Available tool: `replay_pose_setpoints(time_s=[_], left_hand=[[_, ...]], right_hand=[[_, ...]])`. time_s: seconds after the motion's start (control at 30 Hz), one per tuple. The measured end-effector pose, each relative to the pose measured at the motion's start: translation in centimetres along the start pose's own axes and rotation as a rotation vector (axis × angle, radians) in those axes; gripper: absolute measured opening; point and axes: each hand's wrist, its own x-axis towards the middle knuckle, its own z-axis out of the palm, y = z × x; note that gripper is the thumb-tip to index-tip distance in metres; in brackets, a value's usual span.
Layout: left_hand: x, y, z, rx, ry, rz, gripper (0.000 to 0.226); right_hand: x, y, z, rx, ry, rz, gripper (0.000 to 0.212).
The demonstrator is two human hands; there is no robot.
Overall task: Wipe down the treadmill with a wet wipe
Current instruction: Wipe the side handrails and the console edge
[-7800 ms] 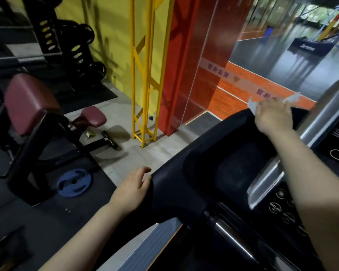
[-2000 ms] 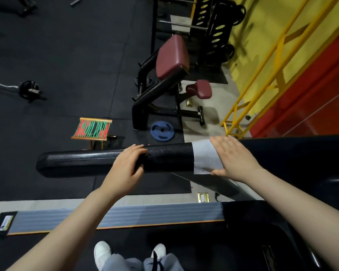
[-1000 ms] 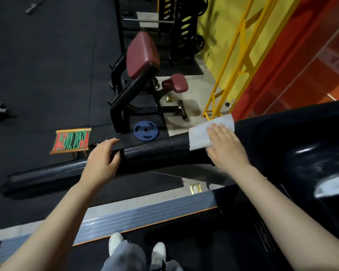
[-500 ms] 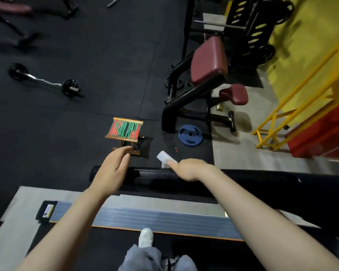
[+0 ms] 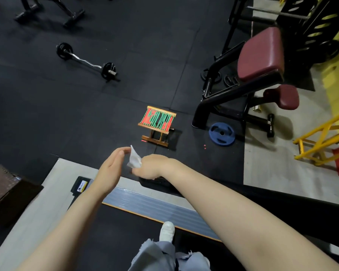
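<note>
My right hand [image 5: 151,166] has slid the bunched wet wipe [image 5: 134,158] off the handrail's end [image 5: 159,181], clenched; left hand [image 5: 111,167] released, so this rail looks done.

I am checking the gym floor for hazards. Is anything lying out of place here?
Yes. A curl barbell lies loose on the black floor, and a blue weight plate lies flat beside the bench base, not racked. A small folding stool stands mid-floor. All could trip someone.

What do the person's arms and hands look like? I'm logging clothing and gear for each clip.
Both forearms are bare, with no sleeves in view. The left hand and right hand wear no gloves, and no watch, ring or band shows. The fingers are uncovered.
</note>
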Motion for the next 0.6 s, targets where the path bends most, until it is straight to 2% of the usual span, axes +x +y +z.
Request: replay_pose_setpoints(time_s=[0.1, 0.2, 0.27, 0.37, 0.5, 0.6], left_hand=[[0.4, -0.1, -0.9, -0.030, 0.043, 0.006, 0.036], [0.2, 0.2, -1.1, -0.029, 0.050, 0.007, 0.036], [-0.4, 0.2, -0.9, -0.018, 0.039, 0.013, 0.036], [-1.3, 0.0, -0.3, 0.003, 0.014, 0.015, 0.035], [-3.1, 0.3, 1.2, 0.046, -0.030, 0.033, 0.031], [-4.4, 0.5, 2.6, 0.124, -0.097, 0.083, 0.030]], right_hand=[[0.8, -1.4, 0.9, -0.426, 0.041, -0.090, 0.025], [-0.3, -2.4, 2.6, -0.822, 0.106, -0.157, 0.038], [-1.0, -2.2, 3.7, -0.941, 0.159, -0.153, 0.042], [-1.9, -0.9, 5.1, -1.073, 0.289, -0.289, 0.027], [-3.6, 2.1, 7.2, -1.245, 0.430, -0.397, 0.042], [-5.5, 4.2, 9.6, -1.205, 0.507, -0.370, 0.048]])
